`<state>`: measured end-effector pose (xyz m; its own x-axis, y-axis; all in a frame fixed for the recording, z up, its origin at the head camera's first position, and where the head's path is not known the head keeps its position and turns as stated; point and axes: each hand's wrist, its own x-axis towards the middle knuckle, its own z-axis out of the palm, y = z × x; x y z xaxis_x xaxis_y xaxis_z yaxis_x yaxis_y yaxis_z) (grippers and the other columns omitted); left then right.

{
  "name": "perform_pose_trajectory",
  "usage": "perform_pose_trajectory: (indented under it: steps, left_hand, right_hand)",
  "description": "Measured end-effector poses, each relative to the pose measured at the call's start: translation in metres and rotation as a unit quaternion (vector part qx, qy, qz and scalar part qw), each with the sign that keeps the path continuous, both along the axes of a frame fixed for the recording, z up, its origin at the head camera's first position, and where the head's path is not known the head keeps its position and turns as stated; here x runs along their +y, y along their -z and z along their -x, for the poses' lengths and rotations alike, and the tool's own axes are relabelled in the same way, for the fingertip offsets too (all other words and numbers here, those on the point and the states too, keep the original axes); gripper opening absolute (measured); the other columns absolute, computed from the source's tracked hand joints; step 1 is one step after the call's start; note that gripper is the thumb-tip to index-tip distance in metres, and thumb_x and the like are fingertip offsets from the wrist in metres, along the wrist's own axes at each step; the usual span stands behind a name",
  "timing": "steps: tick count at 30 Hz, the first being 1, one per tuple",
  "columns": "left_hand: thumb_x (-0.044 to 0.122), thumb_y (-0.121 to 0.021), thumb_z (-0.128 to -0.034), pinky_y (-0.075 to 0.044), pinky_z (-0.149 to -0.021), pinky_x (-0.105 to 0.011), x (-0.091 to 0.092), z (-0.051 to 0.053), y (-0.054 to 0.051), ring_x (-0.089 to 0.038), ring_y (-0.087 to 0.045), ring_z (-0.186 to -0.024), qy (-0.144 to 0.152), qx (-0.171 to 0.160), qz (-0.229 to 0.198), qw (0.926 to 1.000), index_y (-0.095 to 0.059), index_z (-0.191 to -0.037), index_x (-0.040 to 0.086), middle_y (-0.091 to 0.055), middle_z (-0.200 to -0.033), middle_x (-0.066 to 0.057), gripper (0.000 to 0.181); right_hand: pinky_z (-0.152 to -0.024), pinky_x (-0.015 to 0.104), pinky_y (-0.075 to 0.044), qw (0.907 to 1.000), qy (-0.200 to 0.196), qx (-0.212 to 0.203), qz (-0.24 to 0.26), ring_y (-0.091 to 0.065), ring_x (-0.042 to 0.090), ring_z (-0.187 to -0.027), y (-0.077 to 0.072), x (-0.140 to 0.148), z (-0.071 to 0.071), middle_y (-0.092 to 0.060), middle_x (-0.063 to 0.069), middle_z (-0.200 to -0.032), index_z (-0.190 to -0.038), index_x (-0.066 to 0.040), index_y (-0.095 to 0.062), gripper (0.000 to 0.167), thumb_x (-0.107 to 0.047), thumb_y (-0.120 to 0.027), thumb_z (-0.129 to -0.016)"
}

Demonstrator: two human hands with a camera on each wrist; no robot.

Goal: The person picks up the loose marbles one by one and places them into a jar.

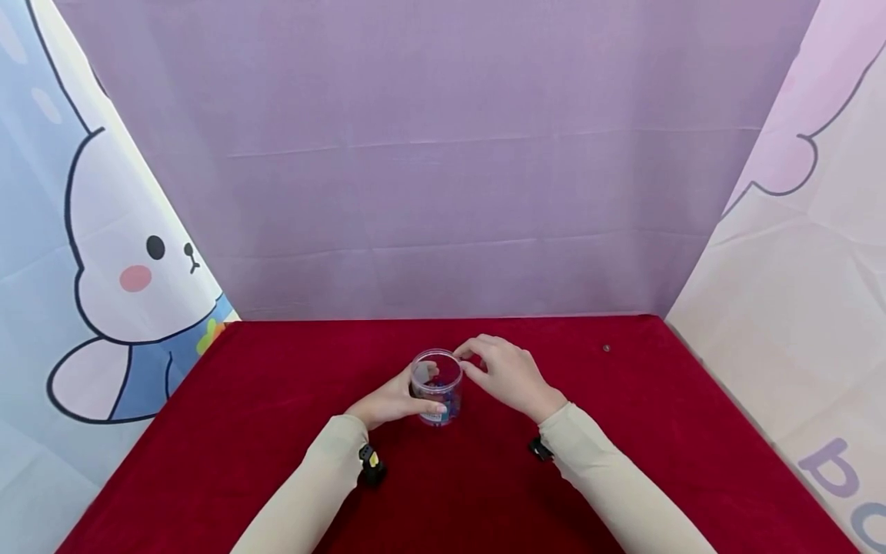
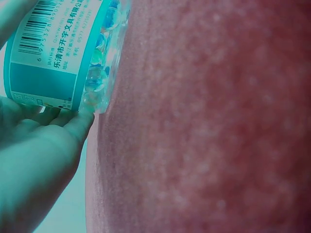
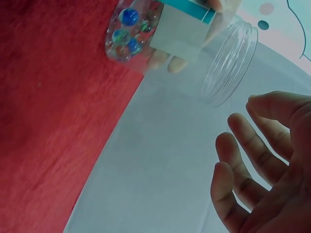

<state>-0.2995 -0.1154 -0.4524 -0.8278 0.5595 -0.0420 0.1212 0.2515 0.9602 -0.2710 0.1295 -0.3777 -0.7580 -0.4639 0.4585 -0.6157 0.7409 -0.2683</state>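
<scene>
A clear plastic jar (image 1: 437, 385) with an open top and a printed label (image 2: 43, 80) stands nearly upright over the red cloth. Several glass marbles (image 3: 129, 17) lie in its bottom, some with blue swirls. My left hand (image 1: 393, 400) grips the jar from the left, thumb across the front and fingers behind. Just right of the rim is my right hand (image 1: 508, 374), its fingers loosely bent. Between those fingers no object shows, and in the right wrist view they are apart from the jar's threaded mouth (image 3: 232, 60).
A single small marble (image 1: 606, 348) lies on the red cloth (image 1: 692, 431) toward the far right. A purple curtain (image 1: 443, 169) hangs behind the table. Printed cartoon panels (image 1: 124, 254) stand along the left and right sides.
</scene>
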Motion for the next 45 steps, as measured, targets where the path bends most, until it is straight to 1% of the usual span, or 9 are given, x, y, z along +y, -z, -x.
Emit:
perform_pose_trajectory:
  steps: [4,8,12,15,21,30,38,42,45]
  left_hand:
    - [0.027,-0.082,-0.0857,-0.032,-0.112,-0.053,-0.001,0.000,0.000,-0.028,-0.036,-0.140,0.000,0.001,0.002,1.0000,-0.023,-0.155,0.007,-0.035,-0.156,-0.012,0.093]
    - [0.027,-0.082,-0.0858,-0.032,-0.112,-0.054,-0.001,0.000,0.000,-0.029,-0.036,-0.140,0.000,0.004,0.002,1.0000,-0.023,-0.155,0.006,-0.035,-0.157,-0.012,0.094]
    - [0.026,-0.082,-0.0859,-0.032,-0.112,-0.053,-0.001,0.000,-0.001,-0.029,-0.037,-0.140,-0.003,0.005,0.004,1.0000,-0.023,-0.156,0.007,-0.036,-0.156,-0.011,0.094]
    - [0.025,-0.082,-0.0863,-0.034,-0.112,-0.053,-0.001,-0.001,0.000,-0.029,-0.038,-0.140,-0.006,0.006,0.006,0.9999,-0.024,-0.156,0.008,-0.036,-0.156,-0.010,0.092]
    - [0.024,-0.081,-0.0871,-0.035,-0.111,-0.052,-0.001,-0.001,0.001,-0.028,-0.037,-0.140,-0.005,0.015,0.013,0.9998,-0.025,-0.155,0.007,-0.037,-0.156,-0.010,0.090]
    - [0.029,-0.082,-0.0858,-0.036,-0.110,-0.051,-0.001,0.001,0.002,-0.028,-0.037,-0.140,-0.004,0.014,0.015,0.9998,-0.022,-0.156,0.007,-0.036,-0.156,-0.008,0.095]
    - [0.028,-0.082,-0.0860,-0.036,-0.110,-0.050,-0.001,-0.002,0.000,-0.027,-0.037,-0.140,-0.004,0.008,0.013,0.9999,-0.023,-0.156,0.007,-0.034,-0.157,-0.009,0.094]
    - [0.027,-0.081,-0.0867,-0.036,-0.110,-0.051,-0.001,-0.002,0.000,-0.028,-0.037,-0.140,-0.002,0.006,0.010,0.9999,-0.022,-0.156,0.007,-0.033,-0.158,-0.011,0.094]
    - [0.026,-0.081,-0.0871,-0.035,-0.111,-0.052,-0.001,-0.002,-0.001,-0.028,-0.036,-0.140,-0.001,0.005,0.006,1.0000,-0.022,-0.156,0.006,-0.032,-0.158,-0.012,0.093]
  right_hand:
    - [-0.064,0.030,-0.055,0.9999,0.015,-0.004,0.004,-0.066,0.015,-0.086,0.000,0.009,0.001,-0.069,-0.007,-0.105,-0.110,-0.022,-0.073,0.018,-0.022,-0.074,-0.092]
    - [-0.065,0.030,-0.054,0.9995,0.031,-0.005,-0.002,-0.065,0.013,-0.085,0.001,0.019,0.002,-0.069,-0.007,-0.106,-0.110,-0.022,-0.073,0.017,-0.022,-0.074,-0.093]
    - [-0.064,0.029,-0.054,0.9991,0.042,-0.011,-0.004,-0.065,0.013,-0.085,0.003,0.030,0.004,-0.069,-0.007,-0.107,-0.110,-0.023,-0.073,0.017,-0.023,-0.073,-0.093]
    - [-0.063,0.030,-0.053,0.9987,0.048,-0.016,-0.002,-0.066,0.015,-0.087,0.005,0.037,0.004,-0.068,-0.007,-0.106,-0.110,-0.022,-0.073,0.017,-0.023,-0.073,-0.094]
    - [-0.063,0.033,-0.053,0.9977,0.065,-0.018,-0.008,-0.065,0.015,-0.086,0.011,0.053,0.007,-0.068,-0.006,-0.104,-0.109,-0.022,-0.073,0.016,-0.022,-0.073,-0.093]
    - [-0.063,0.033,-0.052,0.9939,0.097,-0.051,-0.013,-0.065,0.019,-0.088,0.023,0.081,0.013,-0.067,-0.004,-0.105,-0.109,-0.021,-0.073,0.016,-0.019,-0.073,-0.093]
    - [-0.060,0.033,-0.051,0.9879,0.128,-0.084,-0.024,-0.063,0.018,-0.084,0.033,0.109,0.021,-0.068,0.001,-0.110,-0.112,-0.017,-0.073,0.018,-0.018,-0.071,-0.094]
    - [-0.060,0.037,-0.052,0.9840,0.146,-0.099,-0.027,-0.063,0.020,-0.083,0.035,0.124,0.025,-0.067,0.006,-0.113,-0.115,-0.013,-0.072,0.021,-0.016,-0.070,-0.094]
    - [-0.062,0.041,-0.053,0.9807,0.159,-0.109,-0.030,-0.064,0.023,-0.087,0.038,0.134,0.028,-0.066,0.009,-0.116,-0.117,-0.011,-0.071,0.023,-0.016,-0.069,-0.095]
